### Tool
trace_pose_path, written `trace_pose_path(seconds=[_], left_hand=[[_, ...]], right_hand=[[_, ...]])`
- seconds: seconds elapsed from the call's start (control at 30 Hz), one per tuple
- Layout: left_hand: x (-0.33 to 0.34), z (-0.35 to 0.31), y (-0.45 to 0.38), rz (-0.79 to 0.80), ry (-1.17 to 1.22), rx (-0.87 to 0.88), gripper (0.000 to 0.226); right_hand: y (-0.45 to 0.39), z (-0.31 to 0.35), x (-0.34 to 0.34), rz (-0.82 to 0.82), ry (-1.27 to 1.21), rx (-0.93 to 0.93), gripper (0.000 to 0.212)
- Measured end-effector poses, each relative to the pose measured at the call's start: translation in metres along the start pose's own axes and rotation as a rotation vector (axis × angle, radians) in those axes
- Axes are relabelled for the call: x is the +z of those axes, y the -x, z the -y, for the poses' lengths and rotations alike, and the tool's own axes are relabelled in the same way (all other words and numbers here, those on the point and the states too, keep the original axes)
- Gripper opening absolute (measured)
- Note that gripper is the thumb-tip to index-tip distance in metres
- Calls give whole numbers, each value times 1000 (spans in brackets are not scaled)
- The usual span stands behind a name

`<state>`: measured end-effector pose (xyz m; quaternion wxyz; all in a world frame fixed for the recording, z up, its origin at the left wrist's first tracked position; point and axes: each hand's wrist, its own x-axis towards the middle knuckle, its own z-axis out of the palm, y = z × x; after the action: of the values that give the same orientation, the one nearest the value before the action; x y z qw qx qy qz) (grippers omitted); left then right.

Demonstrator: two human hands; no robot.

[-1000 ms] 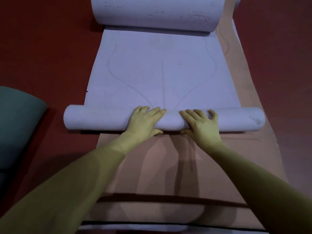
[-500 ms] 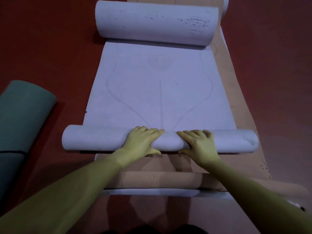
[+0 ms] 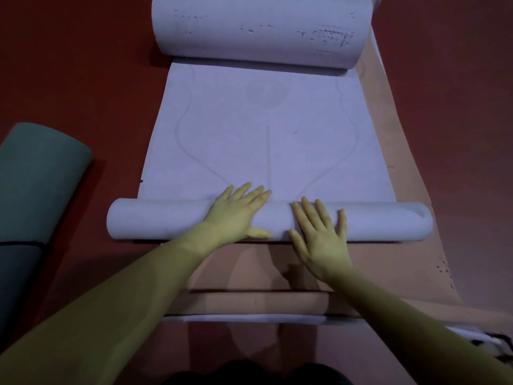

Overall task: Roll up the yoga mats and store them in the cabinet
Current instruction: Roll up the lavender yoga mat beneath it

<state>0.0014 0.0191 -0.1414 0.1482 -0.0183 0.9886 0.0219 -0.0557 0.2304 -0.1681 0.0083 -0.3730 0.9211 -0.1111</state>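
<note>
Since 0.5 s ago both hands have flattened, fingers now straight. Lavender mat (image 3: pixel 266 140) lies on a tan mat (image 3: pixel 410 173) over red floor (image 3: pixel 69 65); near roll (image 3: pixel 166 219) under left hand (image 3: pixel 236 215) and right hand (image 3: pixel 322 237), palms pressing. Green roll (image 3: pixel 36 179) left, possibly another mat.

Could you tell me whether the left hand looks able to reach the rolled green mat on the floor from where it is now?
Probably yes: the left hand lies flat on the lavender roll, and only bare red floor separates it from the green mat.
</note>
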Motion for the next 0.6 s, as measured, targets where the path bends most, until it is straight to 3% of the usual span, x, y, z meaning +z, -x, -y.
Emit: trace_pose_path(seconds=[0.13, 0.23, 0.37, 0.43, 0.6], left_hand=[[21, -11, 23, -355, 28, -188, 67], [25, -5, 25, -345, 32, -222, 62], [9, 9, -3, -218, 123, -255, 62], [2, 14, -17, -130, 114, -289, 59], [-6, 11, -31, -217, 102, -334, 60]], right_hand=[[-44, -3, -11, 74, 37, 65, 70], [-65, -3, -13, 90, 31, 86, 77], [-28, 9, -1, -54, 22, 25, 56], [-13, 13, 7, -36, 37, 13, 56], [-48, 3, 7, 0, 53, 22, 59]])
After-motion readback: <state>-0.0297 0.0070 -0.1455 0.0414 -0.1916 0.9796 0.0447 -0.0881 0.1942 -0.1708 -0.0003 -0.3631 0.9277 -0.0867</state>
